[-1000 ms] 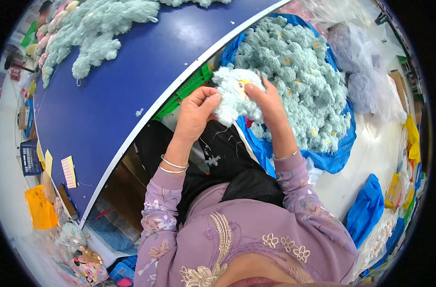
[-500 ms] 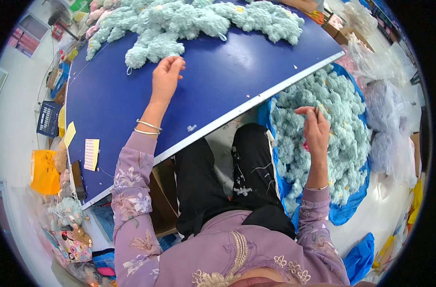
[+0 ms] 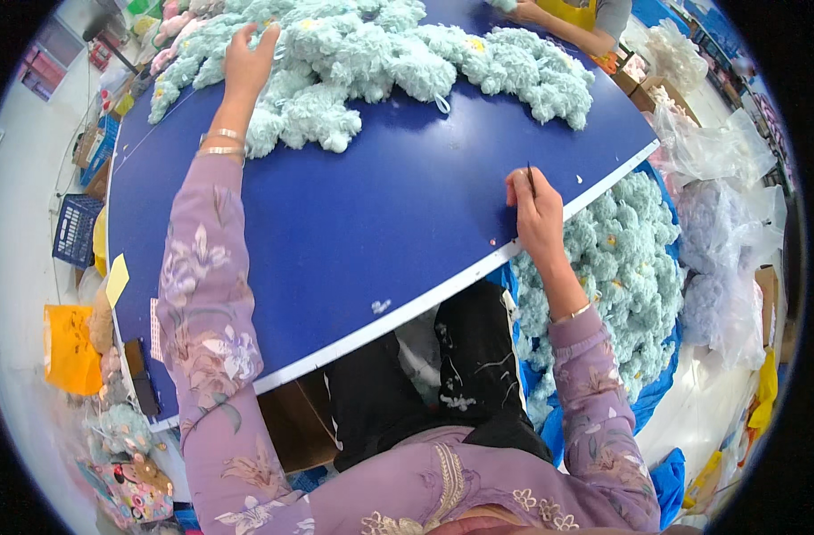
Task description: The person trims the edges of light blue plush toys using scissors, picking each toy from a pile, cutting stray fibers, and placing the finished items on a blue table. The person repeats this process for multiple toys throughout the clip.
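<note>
On the blue tabletop [image 3: 407,205] lies a heap of fluffy pale-teal plush pieces [image 3: 362,58], some with small loops and yellow spots. My left hand [image 3: 251,62] is stretched over the heap's left part, thumb and fingers apart and nothing seen between them. Near the table's right front edge, my right hand [image 3: 538,214] is closed round a thin dark pointed tool [image 3: 531,181]. Only the tool's upper end shows, so its exact kind is unclear. Beyond the edge, a blue sack [image 3: 664,370] full of similar plush pieces stands below my right forearm.
At the far side, a co-worker's forearm [image 3: 567,28] reaches over the table, the hand at a teal piece. Yellow paper [image 3: 117,280] and a dark box [image 3: 142,379] lie at the left edge. Clear plastic bags [image 3: 719,214] stand right of the sack; a blue crate [image 3: 77,230] is left.
My left hand has moved up and left onto the heap, its fingers spreading. My right hand has come from above the sack to the table edge. A co-worker's arms have appeared at the far side.
</note>
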`<action>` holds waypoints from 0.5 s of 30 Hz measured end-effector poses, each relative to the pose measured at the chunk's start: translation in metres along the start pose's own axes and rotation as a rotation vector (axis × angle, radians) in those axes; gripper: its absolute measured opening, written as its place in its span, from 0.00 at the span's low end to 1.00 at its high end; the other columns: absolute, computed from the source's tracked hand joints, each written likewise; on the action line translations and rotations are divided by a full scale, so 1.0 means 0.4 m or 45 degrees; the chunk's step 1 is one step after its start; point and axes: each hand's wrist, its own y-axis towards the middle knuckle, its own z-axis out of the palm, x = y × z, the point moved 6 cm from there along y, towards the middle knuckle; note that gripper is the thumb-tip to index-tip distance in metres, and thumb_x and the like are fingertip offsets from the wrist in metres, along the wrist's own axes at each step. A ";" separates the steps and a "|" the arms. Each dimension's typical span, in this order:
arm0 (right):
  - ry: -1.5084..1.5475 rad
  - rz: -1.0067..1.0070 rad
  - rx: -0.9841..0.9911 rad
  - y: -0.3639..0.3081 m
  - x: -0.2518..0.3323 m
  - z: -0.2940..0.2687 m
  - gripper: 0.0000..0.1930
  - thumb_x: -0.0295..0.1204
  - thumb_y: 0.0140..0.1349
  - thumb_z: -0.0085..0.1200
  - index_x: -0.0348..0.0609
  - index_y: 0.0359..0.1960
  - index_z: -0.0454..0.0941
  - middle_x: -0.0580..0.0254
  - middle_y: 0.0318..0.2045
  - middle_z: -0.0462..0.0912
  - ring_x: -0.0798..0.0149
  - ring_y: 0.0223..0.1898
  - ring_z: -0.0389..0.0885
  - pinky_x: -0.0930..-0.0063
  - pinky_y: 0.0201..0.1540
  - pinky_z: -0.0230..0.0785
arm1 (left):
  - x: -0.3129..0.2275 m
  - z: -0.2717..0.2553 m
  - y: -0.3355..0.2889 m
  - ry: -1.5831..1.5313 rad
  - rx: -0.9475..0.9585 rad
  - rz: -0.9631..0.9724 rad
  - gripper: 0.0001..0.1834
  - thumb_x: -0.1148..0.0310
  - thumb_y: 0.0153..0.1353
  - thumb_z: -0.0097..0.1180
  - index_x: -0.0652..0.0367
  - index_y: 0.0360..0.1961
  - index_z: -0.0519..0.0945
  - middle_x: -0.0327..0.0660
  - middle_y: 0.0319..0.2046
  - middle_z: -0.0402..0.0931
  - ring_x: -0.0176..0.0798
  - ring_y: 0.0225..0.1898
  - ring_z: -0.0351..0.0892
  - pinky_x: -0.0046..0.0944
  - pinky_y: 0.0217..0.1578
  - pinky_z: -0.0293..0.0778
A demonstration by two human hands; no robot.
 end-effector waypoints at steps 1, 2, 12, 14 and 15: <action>-0.013 0.015 -0.011 -0.003 0.003 -0.005 0.13 0.32 0.71 0.43 0.34 0.32 0.74 0.63 0.19 0.73 0.72 0.22 0.70 0.75 0.26 0.62 | -0.021 0.038 0.045 0.103 0.023 0.051 0.34 0.43 0.59 0.55 0.64 0.53 0.76 0.57 0.49 0.76 0.50 0.55 0.74 0.43 0.56 0.67; -0.026 0.032 -0.018 -0.007 0.008 -0.010 0.13 0.31 0.71 0.44 0.34 0.32 0.74 0.64 0.19 0.73 0.72 0.22 0.69 0.76 0.26 0.62 | -0.017 0.073 0.089 0.133 0.062 0.036 0.36 0.41 0.58 0.54 0.63 0.54 0.76 0.57 0.51 0.76 0.51 0.56 0.73 0.44 0.57 0.67; 0.010 0.022 -0.122 -0.014 0.001 -0.022 0.12 0.30 0.71 0.44 0.35 0.31 0.74 0.65 0.19 0.73 0.74 0.22 0.68 0.78 0.25 0.60 | -0.087 0.314 -0.024 -0.015 1.271 -0.212 0.43 0.34 0.57 0.50 0.62 0.58 0.75 0.48 0.58 0.73 0.46 0.60 0.69 0.39 0.60 0.63; 0.046 -0.004 -0.118 -0.009 0.001 -0.007 0.12 0.30 0.70 0.44 0.35 0.31 0.74 0.65 0.19 0.73 0.74 0.21 0.68 0.78 0.25 0.60 | -0.074 0.312 -0.092 -0.144 1.432 -0.353 0.45 0.34 0.57 0.51 0.66 0.59 0.73 0.51 0.57 0.73 0.45 0.59 0.70 0.38 0.60 0.63; 0.045 -0.009 -0.116 -0.006 0.002 -0.002 0.12 0.30 0.70 0.43 0.35 0.31 0.74 0.65 0.19 0.73 0.74 0.21 0.68 0.77 0.25 0.61 | -0.061 0.317 -0.123 -0.148 1.241 -0.142 0.44 0.34 0.58 0.50 0.66 0.59 0.73 0.52 0.57 0.73 0.46 0.58 0.71 0.39 0.60 0.63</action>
